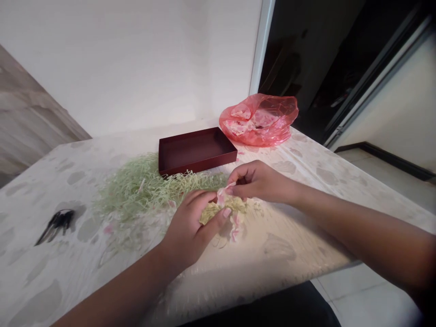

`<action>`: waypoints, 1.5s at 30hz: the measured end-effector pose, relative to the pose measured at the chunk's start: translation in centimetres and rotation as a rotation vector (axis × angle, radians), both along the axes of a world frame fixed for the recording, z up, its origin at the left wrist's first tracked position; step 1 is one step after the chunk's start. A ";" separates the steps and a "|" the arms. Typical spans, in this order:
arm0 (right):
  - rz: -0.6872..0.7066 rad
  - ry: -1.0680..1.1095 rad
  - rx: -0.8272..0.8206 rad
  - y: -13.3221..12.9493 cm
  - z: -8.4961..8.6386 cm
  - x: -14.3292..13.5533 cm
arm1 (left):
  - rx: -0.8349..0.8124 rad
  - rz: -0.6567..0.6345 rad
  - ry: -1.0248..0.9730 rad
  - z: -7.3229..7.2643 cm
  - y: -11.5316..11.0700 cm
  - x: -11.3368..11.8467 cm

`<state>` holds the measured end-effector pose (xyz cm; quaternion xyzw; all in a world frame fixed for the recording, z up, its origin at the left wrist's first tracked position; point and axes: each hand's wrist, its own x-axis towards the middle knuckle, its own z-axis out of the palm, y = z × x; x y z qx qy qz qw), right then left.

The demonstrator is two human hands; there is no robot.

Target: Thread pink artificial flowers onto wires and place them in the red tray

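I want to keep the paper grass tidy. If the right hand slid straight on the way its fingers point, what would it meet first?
The right hand points leftward across the table. Past the pink scrap it pinches, it would likely meet the left hand's fingertips first, then the green shredded paper. Depth is hard to judge.

Matt maroon cardboard box (196, 152), glossy pink plastic bag (259, 119), shredded green paper filler (143, 186), smooth tablecloth (306, 236)

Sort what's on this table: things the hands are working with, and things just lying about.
In hand: left hand and right hand pinch a small pink-and-white piece over a clump of shredded paper.

Lying about: dark red box, pink plastic bag, scissors, loose green shred.
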<state>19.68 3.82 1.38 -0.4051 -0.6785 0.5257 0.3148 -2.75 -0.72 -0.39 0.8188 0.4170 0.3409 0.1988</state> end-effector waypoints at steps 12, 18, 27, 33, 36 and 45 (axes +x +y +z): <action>-0.054 0.151 -0.100 -0.6 -1.7 -1.6 | -0.093 0.177 -0.146 -0.6 0.9 -0.3; -0.109 0.233 -0.172 -0.2 -1.6 -1.5 | -0.119 0.201 -0.292 -0.7 1.2 -0.4; -0.002 0.303 -0.225 -0.8 -1.4 -1.6 | -0.354 0.194 -0.484 0.0 1.0 -0.3; -0.007 0.144 -0.144 -1.2 -1.6 -1.8 | -0.415 0.086 -0.623 0.2 0.9 -0.2; -0.034 0.134 -0.077 -1.3 -1.8 -2.0 | -0.393 0.104 -0.579 0.2 0.9 -0.1; -0.032 0.107 0.040 -1.6 -2.2 -2.4 | -0.457 0.170 -0.564 -0.3 0.8 0.1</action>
